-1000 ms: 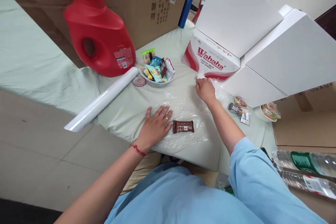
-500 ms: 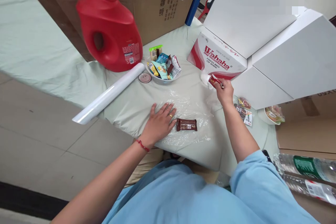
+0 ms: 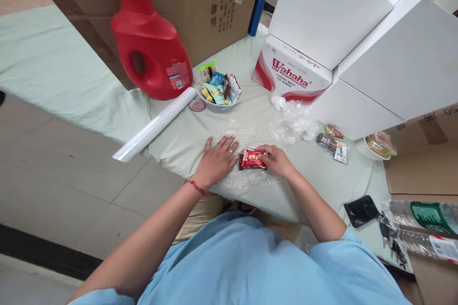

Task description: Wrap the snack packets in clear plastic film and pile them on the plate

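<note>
My right hand (image 3: 277, 162) pinches red packet (image 3: 252, 158) by right end, over brown packet (image 3: 241, 163), left hand (image 3: 215, 163) flat, fingers spread, empty, on clear film (image 3: 246, 180)

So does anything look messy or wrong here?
The near end of the white roll pokes past the edge of the table, so it looks badly placed. Some clear plastic sits crumpled by the red-and-white box, looking untidy. I see nothing spilled.

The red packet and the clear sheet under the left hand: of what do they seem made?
Red packet: probably glossy plastic or foil film, given its bright highlights. Clear sheet: likely thin, shiny plastic; the green cloth shows through its wrinkles.
</note>
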`<action>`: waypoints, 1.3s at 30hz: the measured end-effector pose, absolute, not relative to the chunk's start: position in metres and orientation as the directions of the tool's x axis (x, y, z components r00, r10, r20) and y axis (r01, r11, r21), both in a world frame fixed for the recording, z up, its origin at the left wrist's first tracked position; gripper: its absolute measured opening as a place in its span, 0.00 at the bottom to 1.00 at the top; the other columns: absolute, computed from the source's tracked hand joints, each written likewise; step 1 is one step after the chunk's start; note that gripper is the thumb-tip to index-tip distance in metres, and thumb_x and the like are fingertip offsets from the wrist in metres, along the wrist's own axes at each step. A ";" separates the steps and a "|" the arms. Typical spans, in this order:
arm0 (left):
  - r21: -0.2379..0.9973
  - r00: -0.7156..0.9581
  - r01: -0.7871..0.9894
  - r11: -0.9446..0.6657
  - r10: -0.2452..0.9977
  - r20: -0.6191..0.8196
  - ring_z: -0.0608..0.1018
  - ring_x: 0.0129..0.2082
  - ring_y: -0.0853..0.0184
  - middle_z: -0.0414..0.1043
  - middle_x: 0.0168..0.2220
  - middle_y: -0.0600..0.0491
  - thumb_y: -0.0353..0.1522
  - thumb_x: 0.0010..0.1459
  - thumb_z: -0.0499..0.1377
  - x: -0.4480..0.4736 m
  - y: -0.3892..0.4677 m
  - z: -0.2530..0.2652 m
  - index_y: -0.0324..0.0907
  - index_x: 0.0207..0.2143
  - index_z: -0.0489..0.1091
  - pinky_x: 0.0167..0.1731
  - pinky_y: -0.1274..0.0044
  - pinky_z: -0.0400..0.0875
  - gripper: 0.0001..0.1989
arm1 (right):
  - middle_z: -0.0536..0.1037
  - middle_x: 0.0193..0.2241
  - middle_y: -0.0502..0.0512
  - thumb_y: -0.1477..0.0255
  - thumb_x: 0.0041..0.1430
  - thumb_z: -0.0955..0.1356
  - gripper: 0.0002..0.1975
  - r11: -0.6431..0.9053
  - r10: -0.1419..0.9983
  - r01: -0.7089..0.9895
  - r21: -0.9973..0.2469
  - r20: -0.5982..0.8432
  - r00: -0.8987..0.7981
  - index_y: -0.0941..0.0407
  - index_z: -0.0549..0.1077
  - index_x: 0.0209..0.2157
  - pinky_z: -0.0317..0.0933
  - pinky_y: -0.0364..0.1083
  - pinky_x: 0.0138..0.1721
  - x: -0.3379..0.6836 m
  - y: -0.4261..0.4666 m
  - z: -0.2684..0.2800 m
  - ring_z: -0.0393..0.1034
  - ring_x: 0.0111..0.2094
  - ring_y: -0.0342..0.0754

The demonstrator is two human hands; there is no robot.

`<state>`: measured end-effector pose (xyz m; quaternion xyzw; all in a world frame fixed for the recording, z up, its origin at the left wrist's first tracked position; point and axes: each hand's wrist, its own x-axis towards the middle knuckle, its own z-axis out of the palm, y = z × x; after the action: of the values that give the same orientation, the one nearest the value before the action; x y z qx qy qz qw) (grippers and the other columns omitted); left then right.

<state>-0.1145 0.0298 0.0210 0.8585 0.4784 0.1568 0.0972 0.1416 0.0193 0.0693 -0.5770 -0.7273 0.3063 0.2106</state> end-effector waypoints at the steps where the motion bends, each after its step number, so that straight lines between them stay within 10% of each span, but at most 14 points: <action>1: 0.311 0.494 0.793 -0.524 0.852 0.174 0.62 0.74 0.51 0.59 0.74 0.44 0.41 0.74 0.46 -0.114 0.029 0.021 0.47 0.71 0.64 0.72 0.45 0.43 0.27 | 0.83 0.46 0.59 0.69 0.69 0.67 0.13 0.179 0.971 0.768 -0.615 -0.018 -0.240 0.54 0.82 0.49 0.65 0.58 0.59 0.138 0.018 0.065 0.75 0.51 0.56; 5: 0.297 0.499 0.797 -0.526 0.850 0.166 0.62 0.74 0.51 0.58 0.75 0.45 0.41 0.75 0.45 -0.113 0.029 0.022 0.48 0.71 0.64 0.72 0.44 0.43 0.27 | 0.78 0.54 0.65 0.63 0.71 0.69 0.17 0.322 0.946 0.854 -0.409 0.117 -0.301 0.53 0.79 0.56 0.59 0.62 0.64 0.130 0.010 0.066 0.65 0.61 0.62; 12: 0.275 0.494 0.809 -0.520 0.854 0.164 0.61 0.75 0.50 0.58 0.75 0.44 0.41 0.75 0.45 -0.112 0.025 0.022 0.49 0.72 0.63 0.72 0.43 0.43 0.28 | 0.77 0.52 0.66 0.61 0.59 0.79 0.32 0.310 0.931 0.911 -0.273 -0.105 -0.349 0.58 0.73 0.60 0.63 0.62 0.59 0.117 -0.003 0.071 0.66 0.57 0.65; 39: 0.292 0.443 0.841 -0.456 0.889 0.112 0.59 0.76 0.50 0.54 0.76 0.48 0.43 0.75 0.44 -0.156 0.019 0.018 0.54 0.73 0.61 0.72 0.41 0.38 0.28 | 0.80 0.48 0.62 0.59 0.63 0.72 0.20 0.022 0.999 0.851 -0.526 -0.020 -0.038 0.51 0.75 0.54 0.69 0.62 0.54 0.197 -0.097 0.090 0.72 0.51 0.63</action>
<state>-0.1561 0.0188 0.0179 0.8440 0.5125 0.1252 0.0969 0.1967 -0.0972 0.0904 -0.6690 -0.6912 0.2035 0.1825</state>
